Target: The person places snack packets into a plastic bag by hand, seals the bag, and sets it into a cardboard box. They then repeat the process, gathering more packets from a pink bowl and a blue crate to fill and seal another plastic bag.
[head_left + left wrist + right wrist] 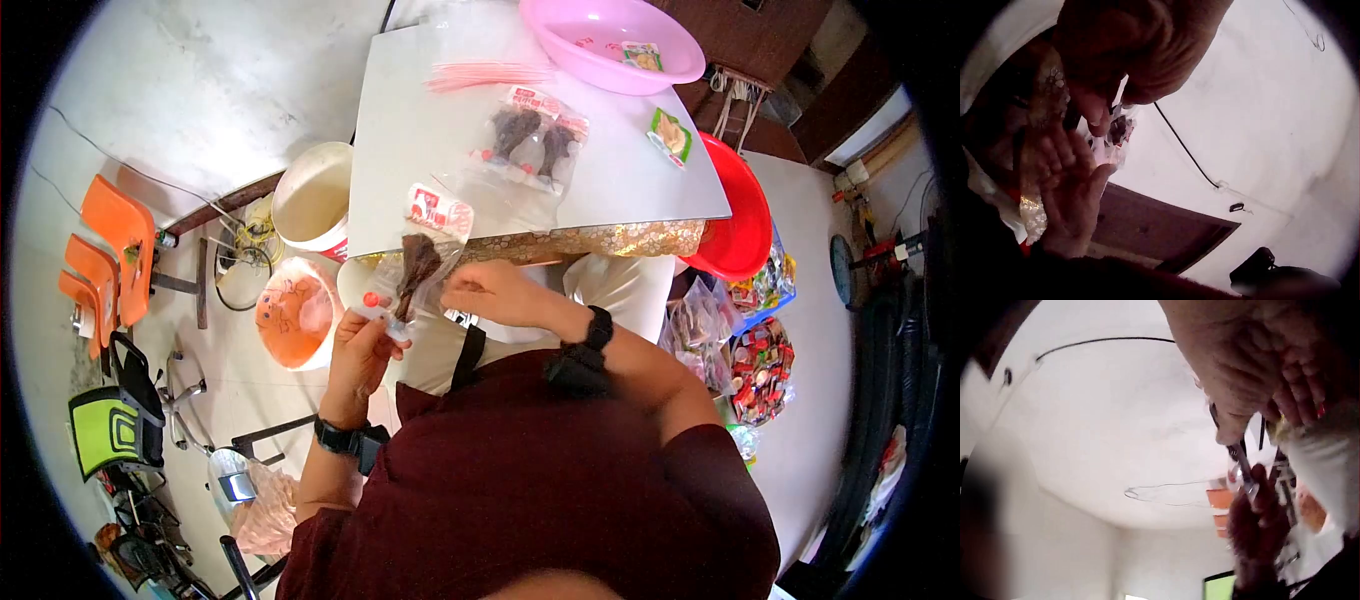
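left hand (360, 356) at end of packet (417, 265)

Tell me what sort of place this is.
Perhaps a small, makeshift packing room: clear printed bags of something dark lie on a white table, near a pink plastic basin, and colourful packets are heaped to the right.

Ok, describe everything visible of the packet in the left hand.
The packet is clear, plastic-looking, with a red-and-white printed header and a dark, stringy bundle inside. A round red mark shows near its lower end, which the left hand pinches. It slants across the table's edge in the head view, header farthest away. Whether it touches the nearby right hand, I cannot tell.
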`<action>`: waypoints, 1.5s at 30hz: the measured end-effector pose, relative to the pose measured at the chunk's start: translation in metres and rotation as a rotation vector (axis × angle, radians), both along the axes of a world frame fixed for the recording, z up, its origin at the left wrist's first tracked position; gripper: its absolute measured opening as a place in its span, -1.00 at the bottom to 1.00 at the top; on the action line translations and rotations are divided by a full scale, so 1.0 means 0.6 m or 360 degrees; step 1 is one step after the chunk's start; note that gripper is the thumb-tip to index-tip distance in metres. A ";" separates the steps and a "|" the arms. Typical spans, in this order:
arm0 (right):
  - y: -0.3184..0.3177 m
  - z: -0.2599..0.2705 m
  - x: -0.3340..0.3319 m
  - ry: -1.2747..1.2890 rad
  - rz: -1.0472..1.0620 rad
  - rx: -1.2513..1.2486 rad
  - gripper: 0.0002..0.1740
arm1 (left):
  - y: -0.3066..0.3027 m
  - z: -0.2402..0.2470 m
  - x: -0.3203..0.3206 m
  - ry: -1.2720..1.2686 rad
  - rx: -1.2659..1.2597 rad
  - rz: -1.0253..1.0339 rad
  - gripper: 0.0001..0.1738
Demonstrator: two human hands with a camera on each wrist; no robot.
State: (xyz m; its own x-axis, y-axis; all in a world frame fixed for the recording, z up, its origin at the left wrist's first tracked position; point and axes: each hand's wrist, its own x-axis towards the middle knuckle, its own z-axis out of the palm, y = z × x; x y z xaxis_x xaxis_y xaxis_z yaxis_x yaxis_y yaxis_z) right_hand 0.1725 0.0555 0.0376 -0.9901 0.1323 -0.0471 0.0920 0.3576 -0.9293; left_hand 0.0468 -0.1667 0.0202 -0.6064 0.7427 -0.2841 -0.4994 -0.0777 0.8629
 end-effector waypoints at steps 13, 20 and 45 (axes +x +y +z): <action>0.105 0.007 0.028 0.0532 -0.0970 0.1487 -0.86 | 0.041 0.028 0.004 0.0030 -0.0053 -0.0110 -0.73; 0.101 0.010 0.022 0.0805 -0.1177 0.1171 -0.94 | 0.091 0.057 -0.003 0.0055 -0.0038 -0.0283 -0.74; 0.109 0.010 0.037 0.0983 -0.1114 0.0941 -0.87 | 0.375 0.016 0.023 0.0397 -0.0008 -0.0344 -0.85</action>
State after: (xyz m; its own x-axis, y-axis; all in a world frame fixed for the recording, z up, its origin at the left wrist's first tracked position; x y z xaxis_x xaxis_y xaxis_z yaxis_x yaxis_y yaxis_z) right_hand 0.1945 0.1211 0.0433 -0.5191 0.5111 0.6851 0.0266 0.8108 -0.5847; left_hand 0.0603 0.0586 0.0300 -0.4865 0.8606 -0.1506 -0.2769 0.0116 0.9608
